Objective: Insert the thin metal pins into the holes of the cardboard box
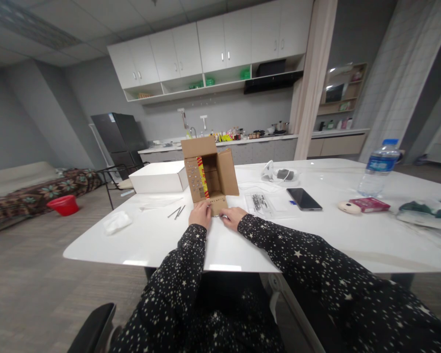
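Note:
A small brown cardboard box (213, 179) lies on its side on the white table, its opening facing me and its flaps spread. Red and yellow tape runs down its left flap. The near flap rests low between my hands. My left hand (200, 214) grips the left edge of that flap, fingers bent over it. At the flap's right corner my right hand (233, 217) has its fingers curled and closed on the cardboard; the fingertips are partly hidden. Several thin dark sticks (177, 212) lie left of my left hand.
Behind the box stands a white box (158, 177). A crumpled tissue (117, 222) lies at the left. To the right are a clear plastic packet (260, 204), a phone (304, 199), a pink box (369, 204) and a water bottle (378, 169). White cables (255, 187) run behind the packet.

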`<state>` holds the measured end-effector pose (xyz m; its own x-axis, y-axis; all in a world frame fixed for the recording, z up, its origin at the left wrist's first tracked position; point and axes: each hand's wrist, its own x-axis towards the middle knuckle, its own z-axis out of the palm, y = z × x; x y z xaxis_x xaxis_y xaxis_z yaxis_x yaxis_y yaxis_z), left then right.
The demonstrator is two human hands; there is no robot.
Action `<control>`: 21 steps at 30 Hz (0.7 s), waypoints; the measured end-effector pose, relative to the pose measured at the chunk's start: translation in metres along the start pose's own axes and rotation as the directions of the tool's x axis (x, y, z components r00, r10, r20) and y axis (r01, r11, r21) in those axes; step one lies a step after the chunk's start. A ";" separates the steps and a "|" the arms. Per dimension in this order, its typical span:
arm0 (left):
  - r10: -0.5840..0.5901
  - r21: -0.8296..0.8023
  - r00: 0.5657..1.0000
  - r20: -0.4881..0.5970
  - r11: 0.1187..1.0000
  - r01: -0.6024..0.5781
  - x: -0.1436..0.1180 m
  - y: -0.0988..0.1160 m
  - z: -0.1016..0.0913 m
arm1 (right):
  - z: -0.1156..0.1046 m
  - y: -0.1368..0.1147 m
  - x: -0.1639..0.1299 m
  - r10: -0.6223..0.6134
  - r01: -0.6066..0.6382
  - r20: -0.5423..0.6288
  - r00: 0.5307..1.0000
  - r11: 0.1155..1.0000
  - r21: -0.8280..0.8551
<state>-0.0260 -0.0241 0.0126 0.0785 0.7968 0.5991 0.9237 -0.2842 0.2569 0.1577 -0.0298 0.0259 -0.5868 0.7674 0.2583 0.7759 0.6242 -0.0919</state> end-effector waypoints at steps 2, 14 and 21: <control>0.005 -0.003 1.000 0.000 1.000 -0.005 0.000 0.001 0.000 | -0.001 0.000 0.000 0.002 -0.002 0.000 1.000 1.000 0.000; -0.038 0.037 0.998 -0.045 0.999 0.040 -0.001 0.008 -0.006 | -0.001 -0.001 0.001 0.002 -0.002 0.004 1.000 1.000 -0.006; 0.008 0.020 1.000 -0.010 1.000 -0.008 -0.001 0.007 -0.005 | -0.001 -0.001 0.000 -0.001 0.001 -0.009 1.000 1.000 0.005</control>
<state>-0.0216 -0.0290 0.0175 0.0824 0.7888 0.6091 0.9302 -0.2802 0.2370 0.1571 -0.0307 0.0273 -0.5857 0.7652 0.2671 0.7739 0.6260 -0.0963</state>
